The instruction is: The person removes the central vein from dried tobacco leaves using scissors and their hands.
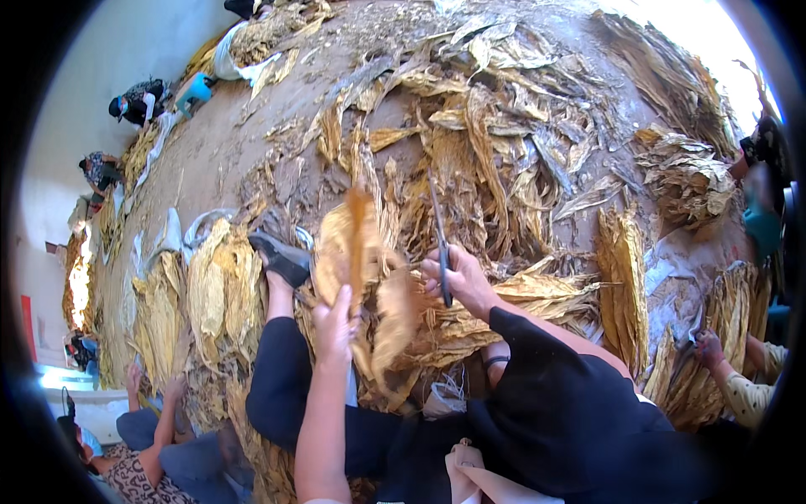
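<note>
The left grip (336, 328) is holding dried leaves (334, 252) by their near end, the motion-blurred blades extending beyond and to the right of the fingers. The right grip (463, 281) is clasping a narrow dark tool (442, 231), which is pointing toward the far edge of the floor (210, 160), where loose leaves (478, 151) are lying heaped.

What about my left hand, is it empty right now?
No, your left hand is gripping dried tobacco leaves.
</note>
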{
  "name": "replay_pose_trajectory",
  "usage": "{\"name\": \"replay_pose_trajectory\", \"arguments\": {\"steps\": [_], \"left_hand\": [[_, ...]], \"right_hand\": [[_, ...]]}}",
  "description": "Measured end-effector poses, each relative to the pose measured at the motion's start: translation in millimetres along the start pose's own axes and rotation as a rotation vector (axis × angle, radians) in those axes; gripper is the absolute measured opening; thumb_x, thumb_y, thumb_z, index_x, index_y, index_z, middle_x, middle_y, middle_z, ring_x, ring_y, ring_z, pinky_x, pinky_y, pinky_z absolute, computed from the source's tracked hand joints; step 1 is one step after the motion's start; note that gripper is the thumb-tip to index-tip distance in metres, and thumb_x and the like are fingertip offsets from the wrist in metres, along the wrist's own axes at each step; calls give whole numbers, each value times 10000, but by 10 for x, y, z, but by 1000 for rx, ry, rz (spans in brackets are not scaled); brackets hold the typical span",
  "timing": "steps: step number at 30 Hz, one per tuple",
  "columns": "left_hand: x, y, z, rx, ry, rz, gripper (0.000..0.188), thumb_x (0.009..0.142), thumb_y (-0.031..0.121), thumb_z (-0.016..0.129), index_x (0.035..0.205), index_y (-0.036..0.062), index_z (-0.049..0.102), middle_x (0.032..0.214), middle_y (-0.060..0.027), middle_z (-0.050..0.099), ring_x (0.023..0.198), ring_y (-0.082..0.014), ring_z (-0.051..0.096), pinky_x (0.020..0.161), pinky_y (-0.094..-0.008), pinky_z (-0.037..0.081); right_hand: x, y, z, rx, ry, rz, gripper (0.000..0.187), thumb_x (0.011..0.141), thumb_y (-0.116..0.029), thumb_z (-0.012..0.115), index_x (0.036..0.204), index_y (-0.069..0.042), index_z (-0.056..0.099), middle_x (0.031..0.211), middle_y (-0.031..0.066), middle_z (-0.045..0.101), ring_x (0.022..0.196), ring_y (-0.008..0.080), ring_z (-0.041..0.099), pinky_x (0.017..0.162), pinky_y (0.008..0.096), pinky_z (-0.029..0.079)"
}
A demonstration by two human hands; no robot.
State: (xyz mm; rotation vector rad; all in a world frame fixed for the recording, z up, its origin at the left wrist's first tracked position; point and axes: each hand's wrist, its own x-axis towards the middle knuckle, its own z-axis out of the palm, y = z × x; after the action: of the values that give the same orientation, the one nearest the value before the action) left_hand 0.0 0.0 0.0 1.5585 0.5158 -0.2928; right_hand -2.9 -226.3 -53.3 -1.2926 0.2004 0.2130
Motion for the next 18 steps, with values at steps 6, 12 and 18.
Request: {"name": "replay_pose_trajectory", "arguments": {"steps": [6, 12, 18], "left_hand": [[81, 235, -328, 192, -182, 160, 466, 825, 213, 666, 1184, -3, 463, 838, -20, 567, 532, -46, 512, 413, -162, 371], [731, 1029, 151, 837, -210, 385, 431, 819, 202, 620, 1184, -2, 514, 1000, -125, 601, 800, -183, 588, 710, -310, 498], [1891, 2602, 1085, 712, 202, 1375, 708, 791, 271, 678, 1310, -63, 331, 1258, -226, 440, 1200, -302, 416, 1011, -387, 358]], "right_hand": [[-112, -3, -265, -11, -18, 30, 225, 904, -187, 568, 999, -9, 468, 688, 6, 517, 539, 71, 513, 470, 222, 418], [-227, 28, -403, -4, 49, 68, 214, 910, -194, 563, 1002, -21, 475, 671, -10, 495, 529, 58, 498, 466, 208, 413], [-279, 27, -408, 72, 94, 107, 181, 900, -153, 578, 940, -47, 437, 665, 3, 496, 508, 65, 485, 452, 209, 406]]}}
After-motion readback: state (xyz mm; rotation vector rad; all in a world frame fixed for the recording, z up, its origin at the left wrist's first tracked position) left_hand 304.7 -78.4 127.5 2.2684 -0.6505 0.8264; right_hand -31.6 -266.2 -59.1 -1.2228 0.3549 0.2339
